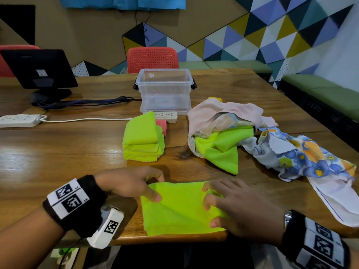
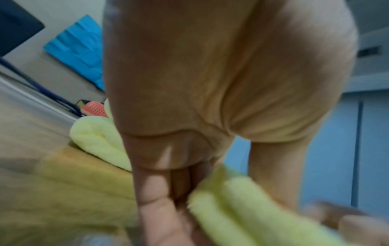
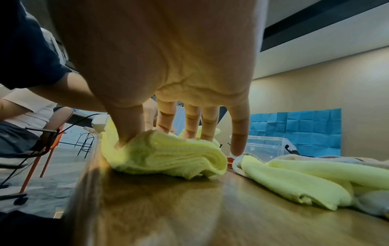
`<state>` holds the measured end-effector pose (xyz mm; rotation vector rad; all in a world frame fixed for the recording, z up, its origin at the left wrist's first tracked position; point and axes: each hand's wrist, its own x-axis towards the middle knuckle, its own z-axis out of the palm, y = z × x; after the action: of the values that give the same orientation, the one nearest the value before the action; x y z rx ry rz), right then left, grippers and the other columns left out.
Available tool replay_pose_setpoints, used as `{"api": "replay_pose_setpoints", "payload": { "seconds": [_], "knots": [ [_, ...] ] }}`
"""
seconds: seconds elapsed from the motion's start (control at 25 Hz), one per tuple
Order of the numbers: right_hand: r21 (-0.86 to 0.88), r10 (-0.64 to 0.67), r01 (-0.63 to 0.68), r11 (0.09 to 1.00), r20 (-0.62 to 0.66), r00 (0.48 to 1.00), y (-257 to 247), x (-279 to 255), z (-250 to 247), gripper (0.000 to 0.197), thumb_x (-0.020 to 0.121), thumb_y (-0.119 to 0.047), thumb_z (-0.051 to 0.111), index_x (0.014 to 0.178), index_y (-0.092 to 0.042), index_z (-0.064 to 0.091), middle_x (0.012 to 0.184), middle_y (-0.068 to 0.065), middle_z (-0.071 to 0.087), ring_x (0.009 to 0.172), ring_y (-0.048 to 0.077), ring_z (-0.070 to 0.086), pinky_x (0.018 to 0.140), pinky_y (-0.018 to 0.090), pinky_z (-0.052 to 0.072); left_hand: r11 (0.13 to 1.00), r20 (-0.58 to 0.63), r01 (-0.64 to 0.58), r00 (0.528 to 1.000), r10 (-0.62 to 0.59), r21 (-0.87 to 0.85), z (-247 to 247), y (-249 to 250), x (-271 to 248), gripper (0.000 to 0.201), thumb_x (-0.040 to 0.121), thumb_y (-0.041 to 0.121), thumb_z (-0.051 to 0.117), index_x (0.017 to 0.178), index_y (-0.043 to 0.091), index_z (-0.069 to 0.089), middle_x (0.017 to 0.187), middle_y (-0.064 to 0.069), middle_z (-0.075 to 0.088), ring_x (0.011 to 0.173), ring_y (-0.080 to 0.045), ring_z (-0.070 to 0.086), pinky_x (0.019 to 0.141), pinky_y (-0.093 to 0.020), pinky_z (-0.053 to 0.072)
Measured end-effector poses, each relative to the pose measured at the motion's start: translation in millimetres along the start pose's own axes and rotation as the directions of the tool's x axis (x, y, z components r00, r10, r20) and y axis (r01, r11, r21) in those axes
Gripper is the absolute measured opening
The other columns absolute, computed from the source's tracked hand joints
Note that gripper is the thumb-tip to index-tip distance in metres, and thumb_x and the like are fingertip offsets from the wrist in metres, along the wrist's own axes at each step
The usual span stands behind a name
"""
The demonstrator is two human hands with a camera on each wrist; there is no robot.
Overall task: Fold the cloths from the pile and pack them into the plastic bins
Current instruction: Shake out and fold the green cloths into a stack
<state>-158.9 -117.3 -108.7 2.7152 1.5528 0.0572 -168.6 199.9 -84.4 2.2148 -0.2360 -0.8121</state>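
The right hand (image 1: pixel 236 207) is pressing spread fingers (image 3: pixel 207 123) on the green cloth (image 1: pixel 180 208), thumb tucking its near edge. The left hand (image 1: pixel 132 184) is pinching the far left corner. The cloth is lying at the table's (image 1: pixel 77 152) near edge, longer left to right. The clear bin (image 1: pixel 165 88) is sitting at twelve o'clock, well apart, about as near either hand.

The wooden surface (image 1: pixel 77 152) carries a clear plastic bin (image 1: pixel 164 88), folded green cloths (image 1: pixel 142 140), a cloth pile (image 1: pixel 252 136) and power strips (image 1: pixel 19 120).
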Motion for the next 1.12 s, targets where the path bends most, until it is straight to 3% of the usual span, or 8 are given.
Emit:
{"api": "replay_pose_setpoints", "payload": {
  "seconds": [0.2,0.32,0.52,0.64,0.72,0.8,0.92,1.12],
  "knots": [
    [-0.074,0.103,-0.102,0.992,0.02,0.994,11.4,6.9,-0.5,0.042,0.07,-0.044,0.076,0.105,-0.04,0.052,0.134,-0.009,0.056,0.128,0.017,0.055,0.095,0.05,0.052,0.963,-0.156,0.001,0.987,-0.045,-0.271,15.3,11.7,0.0,0.049,0.082,0.006,0.08,0.118,0.025,0.053,0.09,-0.013,0.064,0.06,-0.016,0.063,0.049,-0.034,0.053],
    [-0.053,0.221,-0.219,0.974,0.034,0.975,8.0,9.2,-13.9,0.061,0.059,-0.027,0.075,0.119,-0.032,0.059,0.143,0.001,0.054,0.131,0.027,0.053,0.099,0.059,0.047,0.912,-0.168,-0.007,0.984,-0.068,-0.411,34.0,26.9,-5.6,0.059,0.088,0.004,0.073,0.129,0.04,0.05,0.116,-0.025,0.059,0.076,-0.031,0.07,0.05,-0.037,0.059],
    [0.109,0.121,-0.134,0.985,0.119,0.985,-35.5,-3.0,-11.7,0.104,0.073,-0.085,0.043,0.157,-0.029,0.02,0.159,-0.008,0.029,0.142,0.012,0.034,0.114,0.044,0.034,0.77,-0.1,0.015,0.99,-0.103,-0.638,62.6,54.4,-16.4,0.05,0.096,0.007,0.064,0.129,0.036,0.041,0.108,-0.02,0.068,0.089,-0.042,0.071,0.058,-0.05,0.062],
    [0.15,0.177,-0.192,0.97,0.106,0.979,-44.2,-8.4,10.5,0.085,0.076,-0.075,0.041,0.142,-0.022,0.054,0.139,-0.005,0.058,0.122,0.012,0.061,0.093,0.044,0.055,0.709,0.021,0.113,0.99,-0.137,-0.696,71.9,65.5,-17.3,0.034,0.101,0.019,0.058,0.125,0.029,0.035,0.107,-0.027,0.07,0.084,-0.042,0.07,0.063,-0.051,0.061],
    [0.181,0.173,-0.167,0.969,-0.019,0.985,-42.0,-14.6,17.8,0.065,0.075,-0.055,0.047,0.13,-0.024,0.064,0.131,-0.004,0.064,0.118,0.013,0.064,0.088,0.045,0.057,0.855,-0.039,0.094,0.991,-0.132,-0.511,73.8,60.7,-16.8,0.021,0.104,0.024,0.048,0.121,0.035,0.042,0.102,-0.017,0.071,0.079,-0.033,0.072,0.061,-0.044,0.06],
    [0.218,0.158,-0.134,0.967,-0.098,0.983,-37.6,-22.4,21.0,0.059,0.077,-0.053,0.054,0.129,-0.028,0.063,0.134,-0.007,0.063,0.124,0.013,0.061,0.092,0.046,0.056,0.999,-0.243,-0.038,0.97,0.029,-0.033,68.1,47.4,-16.3,0.031,0.098,0.02,0.048,0.115,0.046,0.047,0.099,0.009,0.065,0.083,-0.009,0.068,0.064,-0.027,0.056],
    [0.254,0.155,-0.111,0.961,-0.161,0.975,-33.4,-29.8,20.8,0.057,0.082,-0.057,0.056,0.133,-0.031,0.058,0.139,-0.012,0.058,0.13,0.01,0.054,0.103,0.041,0.047,0.818,-0.204,-0.169,0.923,0.328,0.55,62.4,37.9,-14.1,0.061,0.082,0.023,0.062,0.132,0.047,0.038,0.128,0.03,0.036,0.121,0.01,0.036,0.1,-0.012,0.034],
    [0.397,0.24,-0.107,0.912,-0.303,0.922,-28.9,-31.3,16.7,0.054,0.084,-0.051,0.06,0.132,-0.025,0.058,0.132,-0.012,0.063,0.125,0.004,0.056,0.104,0.033,0.042,0.7,-0.145,-0.275,0.867,0.477,0.66,64.8,38.9,8.7,0.056,0.08,0.054,0.067,0.13,0.039,0.046,0.131,0.021,0.044,0.122,-0.001,0.044,0.103,-0.024,0.039]
  ]
}}
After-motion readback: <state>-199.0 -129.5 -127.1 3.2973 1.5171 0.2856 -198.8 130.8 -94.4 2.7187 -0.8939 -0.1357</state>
